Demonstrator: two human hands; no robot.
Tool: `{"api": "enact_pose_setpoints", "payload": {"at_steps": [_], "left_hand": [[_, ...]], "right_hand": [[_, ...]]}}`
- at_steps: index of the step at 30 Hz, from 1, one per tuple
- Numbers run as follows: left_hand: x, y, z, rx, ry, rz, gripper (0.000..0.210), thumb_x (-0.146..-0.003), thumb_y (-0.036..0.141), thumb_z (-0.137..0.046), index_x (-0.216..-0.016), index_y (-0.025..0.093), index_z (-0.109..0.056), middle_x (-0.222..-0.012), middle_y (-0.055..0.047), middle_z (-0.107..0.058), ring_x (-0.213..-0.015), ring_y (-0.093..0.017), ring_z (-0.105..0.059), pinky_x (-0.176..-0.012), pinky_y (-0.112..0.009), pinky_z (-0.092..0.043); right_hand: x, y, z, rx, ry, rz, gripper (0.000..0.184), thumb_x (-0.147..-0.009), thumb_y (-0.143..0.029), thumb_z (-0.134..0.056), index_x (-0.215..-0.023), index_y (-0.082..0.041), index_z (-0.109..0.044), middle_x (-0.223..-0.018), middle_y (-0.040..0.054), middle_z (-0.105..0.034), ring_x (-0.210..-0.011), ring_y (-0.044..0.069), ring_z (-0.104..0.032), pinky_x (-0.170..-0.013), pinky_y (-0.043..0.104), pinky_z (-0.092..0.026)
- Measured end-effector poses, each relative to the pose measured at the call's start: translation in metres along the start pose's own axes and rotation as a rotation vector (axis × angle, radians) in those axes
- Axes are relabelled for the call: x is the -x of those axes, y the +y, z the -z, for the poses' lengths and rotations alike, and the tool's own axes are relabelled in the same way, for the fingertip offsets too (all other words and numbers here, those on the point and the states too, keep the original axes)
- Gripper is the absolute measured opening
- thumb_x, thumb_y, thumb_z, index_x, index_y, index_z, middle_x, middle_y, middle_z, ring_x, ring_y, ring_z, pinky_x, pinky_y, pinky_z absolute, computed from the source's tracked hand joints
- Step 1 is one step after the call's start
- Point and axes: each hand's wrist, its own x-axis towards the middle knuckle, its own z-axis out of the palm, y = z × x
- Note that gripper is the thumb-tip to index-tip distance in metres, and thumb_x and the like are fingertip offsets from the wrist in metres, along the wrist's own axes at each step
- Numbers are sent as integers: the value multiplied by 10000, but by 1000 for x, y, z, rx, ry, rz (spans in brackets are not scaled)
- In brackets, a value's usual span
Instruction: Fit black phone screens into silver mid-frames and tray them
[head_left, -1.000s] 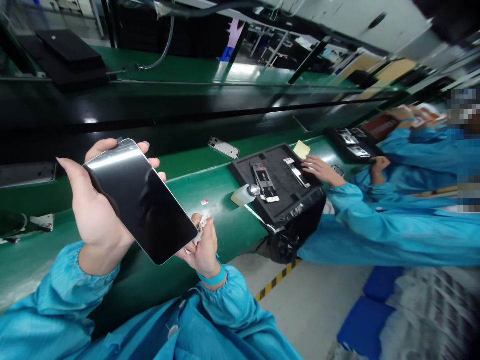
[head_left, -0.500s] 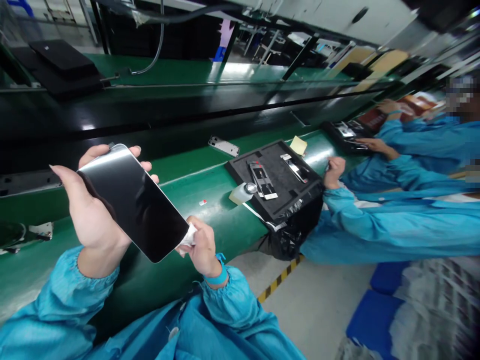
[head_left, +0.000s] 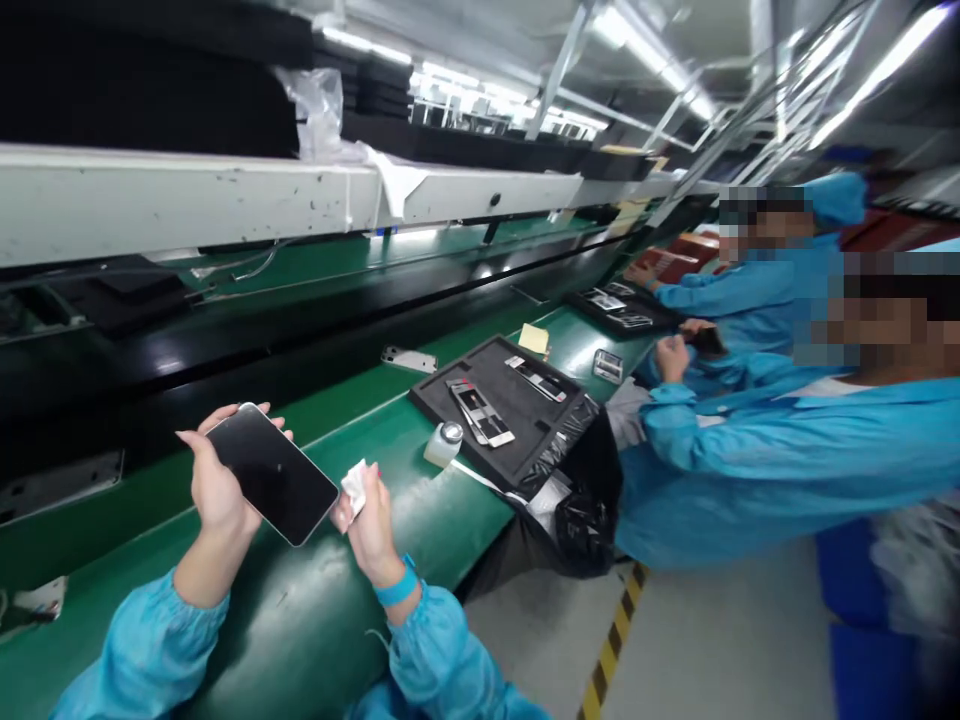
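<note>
A smartphone (head_left: 274, 475) with a dark screen lies face up in my left hand (head_left: 217, 490), the thumb along one long side and fingertips showing past the other. My right hand (head_left: 371, 520) pinches a crumpled white wipe (head_left: 355, 486) close to the phone's near right corner. A narrow gap seems to lie between wipe and phone. Both hands are above the green bench (head_left: 315, 600). To their right stands a small translucent bottle (head_left: 442, 443) with a metal cap.
A black foam tray (head_left: 495, 385) holds several phone parts. Behind it lie a yellow pad (head_left: 534, 338) and a loose phone housing (head_left: 409, 359). A black plastic bag (head_left: 581, 500) hangs at the bench edge. Co-workers in blue smocks (head_left: 750, 440) sit along the right.
My view has tilted up, showing more ceiling and the co-workers. The wipe in my right hand has come away from the phone's corner and is raised slightly. My left hand still holds the phone.
</note>
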Motion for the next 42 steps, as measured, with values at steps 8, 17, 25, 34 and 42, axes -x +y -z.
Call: {"api": "enact_pose_setpoints", "payload": {"at_steps": [8, 17, 25, 34, 42], "left_hand": [[-81, -76, -21, -110, 183, 283, 572, -1142, 552, -186, -1167, 204, -640, -850, -78, -725, -792, -247, -770, -740, -436, -656], [-142, -136, -80, -364, 237, 172, 386, -1043, 426, -667, -1320, 157, -654, -1248, -118, -694, -1029, -235, -713, -877, -431, -637], [-196, -156, -91, -891, 326, -83, 443, -1016, 369, -708, -1404, 176, -620, -1425, -142, -622, -1238, -305, -653, -1033, -539, -582], [-195, -234, -128, -1309, -393, -384, 521, -999, 397, -722, -1460, 189, -598, -1586, -156, -513, -1452, -375, -502, -1190, -648, -430], [-236, -301, -231, -1339, -960, -236, 552, -1007, 413, -710, -1498, 201, -573, -1605, -161, -494, -1453, -388, -498, -1185, -665, -427]], "right_hand": [[-38, -20, 92, 119, 157, 21, 1097, -729, -643, -871, -1649, -293, -386, -1565, 165, -516, -1125, 272, -731, -727, 324, -643], [-30, -22, 130, 531, -203, 327, 894, -1004, -709, -588, -1729, -326, -232, -1825, 78, -46, -1635, 332, -315, -1179, 467, -512], [-16, -74, 146, 602, -361, 233, 642, -986, -770, -567, -1254, -246, -825, -1614, 140, -532, -1637, 375, -275, -1312, 649, -221], [-4, -164, 190, 507, -374, 364, 446, -1054, -626, -567, -1059, -306, -877, -1130, 87, -843, -1261, 311, -742, -1154, 503, -540], [-109, -164, 276, 1284, 423, 568, 755, -949, -736, -563, -1376, -135, -727, -1479, 235, -654, -1423, 427, -581, -1187, 612, -462]]}}
